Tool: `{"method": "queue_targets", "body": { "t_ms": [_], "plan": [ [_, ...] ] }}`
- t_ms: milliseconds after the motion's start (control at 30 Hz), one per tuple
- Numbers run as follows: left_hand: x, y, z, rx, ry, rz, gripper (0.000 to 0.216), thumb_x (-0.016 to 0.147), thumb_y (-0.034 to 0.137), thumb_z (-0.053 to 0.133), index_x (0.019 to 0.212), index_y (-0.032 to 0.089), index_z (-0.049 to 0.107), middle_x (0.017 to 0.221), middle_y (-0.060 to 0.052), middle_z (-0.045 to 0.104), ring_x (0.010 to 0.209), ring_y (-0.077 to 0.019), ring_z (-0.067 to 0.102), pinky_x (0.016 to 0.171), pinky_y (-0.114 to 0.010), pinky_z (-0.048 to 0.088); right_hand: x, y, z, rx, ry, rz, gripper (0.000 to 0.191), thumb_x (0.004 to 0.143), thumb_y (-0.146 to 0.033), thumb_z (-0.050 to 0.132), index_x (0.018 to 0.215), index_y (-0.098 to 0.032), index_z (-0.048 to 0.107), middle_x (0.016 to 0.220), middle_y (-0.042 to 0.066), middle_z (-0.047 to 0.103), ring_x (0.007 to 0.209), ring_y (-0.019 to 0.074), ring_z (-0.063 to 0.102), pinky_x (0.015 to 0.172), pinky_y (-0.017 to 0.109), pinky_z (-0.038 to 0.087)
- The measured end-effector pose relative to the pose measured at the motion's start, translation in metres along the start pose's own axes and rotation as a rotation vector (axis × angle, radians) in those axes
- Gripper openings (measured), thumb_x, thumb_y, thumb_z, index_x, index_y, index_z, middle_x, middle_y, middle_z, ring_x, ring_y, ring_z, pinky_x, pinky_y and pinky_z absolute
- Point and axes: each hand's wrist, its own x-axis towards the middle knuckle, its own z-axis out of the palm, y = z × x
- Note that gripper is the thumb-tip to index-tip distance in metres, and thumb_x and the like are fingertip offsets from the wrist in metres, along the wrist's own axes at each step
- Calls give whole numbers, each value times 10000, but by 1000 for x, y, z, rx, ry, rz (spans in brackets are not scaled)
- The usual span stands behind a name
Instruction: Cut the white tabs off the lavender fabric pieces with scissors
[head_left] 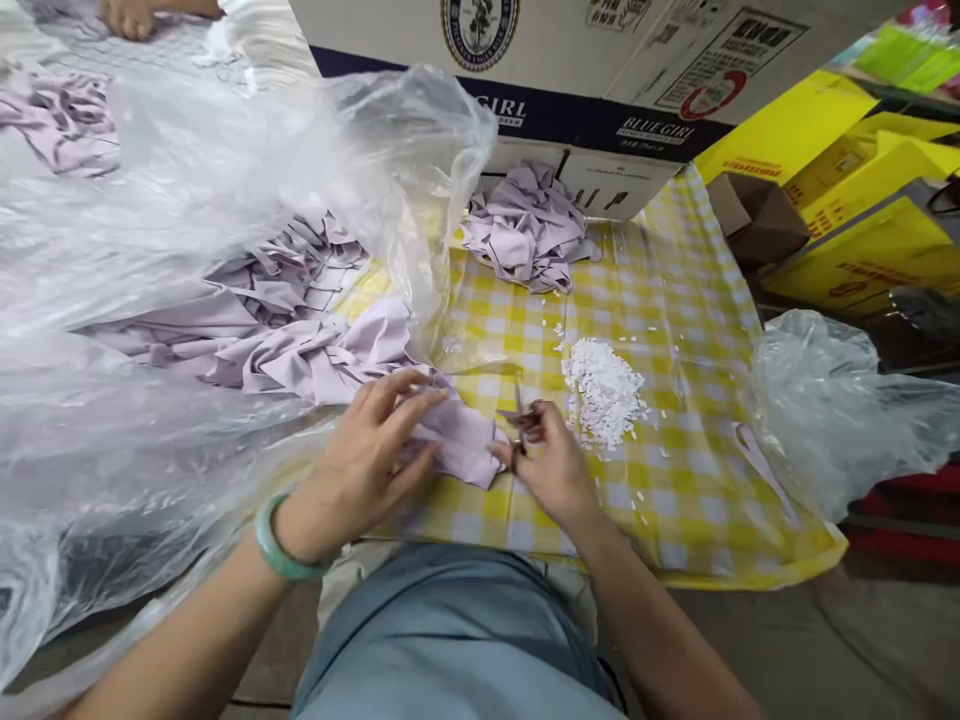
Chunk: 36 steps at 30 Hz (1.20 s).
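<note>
A strip of pale mauve cloth (461,440) lies flat on the table in front of me. My left hand (360,465), with a green bangle at the wrist, rests at the cloth's left part, its fingers stretched and apart. At the cloth's right end, my right hand (553,465) is closed around a small pair of scissors (517,415), whose blades point up and away from me. The thumb of that hand is close to the cloth's edge. To the left, the strip meets a longer heap of the same cloth (292,350), partly inside clear plastic.
Small white pieces (604,390) lie piled on the yellow checked tablecloth (675,480). Another cloth bundle (529,230) sits against a large carton (570,90). Clear plastic sheeting (187,200) covers the left side. Another person's hand (129,15) shows far left. Yellow boxes (862,200) stand right.
</note>
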Motion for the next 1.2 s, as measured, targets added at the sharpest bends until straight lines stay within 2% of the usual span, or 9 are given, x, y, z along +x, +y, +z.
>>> {"method": "queue_targets", "body": {
  "t_ms": [133, 367, 500, 633, 733, 800, 900, 1067, 1200],
  "plan": [
    [0, -18, -7, 153, -184, 40, 584, 885, 403, 653, 1388, 186, 451, 1335, -173, 540, 1218, -350, 524, 1001, -509, 460, 5, -10, 4, -19, -42, -56, 169, 752, -250, 681, 860, -230, 554, 854, 25, 649, 831, 202, 608, 804, 363, 493],
    [-9, -26, -6, 167, -173, -9, 397, 932, 376, 577, 1262, 165, 512, 1195, -156, 626, 1113, -327, 584, 907, -450, 475, 9, -11, -50, 450, 238, -44, 301, 733, -312, 725, 835, -253, 448, 870, -16, 591, 728, 125, 589, 694, 264, 507],
    [-1, -20, 5, 263, -240, -11, 184, 961, 279, 484, 907, 203, 643, 900, -76, 677, 892, -294, 612, 874, -494, 423, 12, -11, -57, 468, 306, -52, 318, 733, -328, 724, 853, -261, 438, 893, -7, 598, 748, 130, 609, 717, 273, 518],
    [1, -1, 1, -110, -279, -58, 268, 1001, 290, 388, 853, 185, 585, 805, -47, 620, 738, -188, 569, 760, -357, 447, 14, -11, -45, 341, 217, 24, 337, 744, -385, 728, 884, -261, 447, 940, 17, 626, 823, 167, 635, 772, 314, 531],
    [2, 16, -6, -520, -297, -311, 259, 1002, 371, 409, 862, 190, 532, 719, -2, 554, 626, -137, 519, 595, -263, 425, 5, -20, -29, 290, 87, -89, 410, 714, -348, 783, 942, -262, 454, 1155, 62, 626, 1076, 214, 611, 907, 347, 508],
    [4, 25, -10, -748, -302, -462, 287, 990, 429, 435, 841, 195, 510, 648, 32, 490, 559, -112, 468, 536, -234, 401, -4, -28, -17, 364, -131, -185, 423, 705, -293, 798, 938, -262, 447, 1213, 62, 612, 1164, 223, 578, 936, 346, 498],
    [5, 30, -12, -899, -279, -533, 304, 961, 456, 492, 837, 184, 545, 658, 39, 436, 556, -90, 406, 494, -201, 344, -8, -37, -5, 469, -348, -149, 302, 751, -248, 723, 860, -253, 442, 987, 16, 627, 946, 183, 627, 795, 302, 522],
    [-2, 20, -7, -1103, -356, -709, 293, 926, 443, 559, 921, 177, 680, 741, -12, 572, 603, -104, 472, 543, -214, 397, 7, -46, -10, 488, -105, -208, 266, 735, -221, 676, 820, -254, 426, 860, -14, 550, 751, 141, 556, 669, 265, 495],
    [-3, 19, 9, -1662, -661, -803, 384, 857, 482, 609, 1001, 151, 741, 927, -128, 712, 783, -205, 671, 743, -324, 530, 12, -48, -16, 474, -38, -374, 268, 742, -213, 685, 856, -269, 450, 845, -20, 532, 824, 157, 563, 767, 288, 507]
  ]
}}
